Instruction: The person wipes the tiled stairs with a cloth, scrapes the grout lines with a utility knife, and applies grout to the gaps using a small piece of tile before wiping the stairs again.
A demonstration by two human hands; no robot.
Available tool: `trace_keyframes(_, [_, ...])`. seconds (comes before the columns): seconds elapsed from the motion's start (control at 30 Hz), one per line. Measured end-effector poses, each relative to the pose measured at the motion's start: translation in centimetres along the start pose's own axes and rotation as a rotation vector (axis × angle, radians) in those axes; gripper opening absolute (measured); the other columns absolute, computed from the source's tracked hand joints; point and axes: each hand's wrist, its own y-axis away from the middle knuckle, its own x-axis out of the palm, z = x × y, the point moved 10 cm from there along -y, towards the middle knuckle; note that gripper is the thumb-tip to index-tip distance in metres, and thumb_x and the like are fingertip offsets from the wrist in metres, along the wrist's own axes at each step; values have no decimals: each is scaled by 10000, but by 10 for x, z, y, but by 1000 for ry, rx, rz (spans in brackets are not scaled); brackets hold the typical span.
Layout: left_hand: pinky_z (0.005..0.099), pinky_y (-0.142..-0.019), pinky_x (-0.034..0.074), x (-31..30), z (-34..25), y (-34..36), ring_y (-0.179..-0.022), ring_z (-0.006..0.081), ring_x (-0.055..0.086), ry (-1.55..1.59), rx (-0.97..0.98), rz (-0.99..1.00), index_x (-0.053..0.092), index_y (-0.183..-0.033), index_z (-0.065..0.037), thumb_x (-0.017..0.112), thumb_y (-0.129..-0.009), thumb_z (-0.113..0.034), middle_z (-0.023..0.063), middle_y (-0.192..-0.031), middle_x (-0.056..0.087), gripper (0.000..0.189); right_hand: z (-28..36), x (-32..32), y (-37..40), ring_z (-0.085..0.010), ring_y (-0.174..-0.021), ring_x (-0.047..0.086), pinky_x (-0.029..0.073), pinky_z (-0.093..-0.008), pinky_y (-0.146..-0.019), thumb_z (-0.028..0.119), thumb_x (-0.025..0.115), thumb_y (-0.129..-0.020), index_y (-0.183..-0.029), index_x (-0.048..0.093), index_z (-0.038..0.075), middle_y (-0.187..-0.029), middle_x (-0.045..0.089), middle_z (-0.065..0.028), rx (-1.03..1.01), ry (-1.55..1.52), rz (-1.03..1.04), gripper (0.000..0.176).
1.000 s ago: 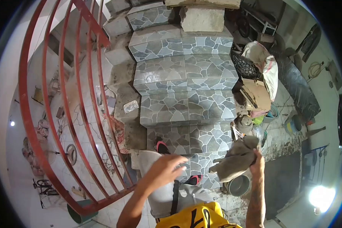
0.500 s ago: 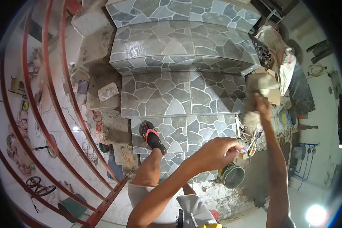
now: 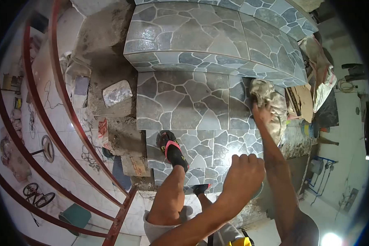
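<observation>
My right hand (image 3: 263, 115) is closed on a crumpled, dirty beige cloth (image 3: 278, 119), pressing it against the right end of a stone-patterned tiled step (image 3: 180, 100). The cloth hangs over the step's edge. My left hand (image 3: 247, 174) is a fist above the lower step, in front of my body; its fingers curl away from view, so I cannot make out whether it holds anything. Behind its wrist, the rim of a bucket (image 3: 259, 191) is barely visible. My foot, in a dark sock and a pink-strapped sandal (image 3: 170, 144), stands on the lower tiled step (image 3: 192, 143).
A red metal railing (image 3: 63, 92) curves along the left. Beside the stairs, a whitish block (image 3: 117, 93) lies on rough concrete. Cardboard (image 3: 300, 100) and a white sack (image 3: 323, 84) are at the right. A bicycle (image 3: 37, 194) and a green bin (image 3: 75, 216) are beyond the railing.
My right hand has brought the cloth left and down onto the step. My left hand has moved up slightly and now covers most of the bucket. The view has shifted toward the stairs.
</observation>
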Motion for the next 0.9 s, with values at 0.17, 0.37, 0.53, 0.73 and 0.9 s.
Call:
trace_keyframes(0.17, [383,-742,463,-38,24,-24,-812,239,605,84,-25,-134,592,-1023,-45,646,-746,-136,73,-833,563,297,245,-24,119,-404,-1165,497,344,-631,-951,410,629,-772,-951,691,21,-1286,527,-241,-576,-222,-356,432])
trace_keyframes(0.37, [407,-657,478,-42,27,-53,-738,266,609,305,-13,-326,589,-1099,-37,636,-871,-77,86,-849,582,237,468,-102,323,-408,-861,622,496,-476,-783,267,642,-722,-967,638,15,-933,658,-219,-1097,-914,584,352])
trace_keyframes(0.53, [366,-673,497,-74,9,-54,-776,246,636,443,137,-469,615,-1150,-62,682,-798,-27,74,-920,639,359,373,-184,282,-416,-792,626,497,-501,-698,221,611,-815,-1038,657,51,-858,651,-225,-929,-1351,102,284])
trace_keyframes(0.73, [364,-684,493,-84,-16,-49,-817,235,639,544,284,-480,609,-1191,-64,707,-769,-40,64,-986,659,434,137,-163,138,-342,-784,641,497,-488,-678,187,546,-894,-1163,612,60,-844,665,-201,-863,-452,-534,305])
trace_keyframes(0.9, [380,-707,470,-61,-29,-49,-824,257,607,566,315,-390,572,-1198,-20,692,-783,-96,98,-1029,601,438,-33,-200,65,-258,-797,664,502,-475,-673,182,491,-960,-1298,553,56,-851,688,-174,-930,-53,-1079,366])
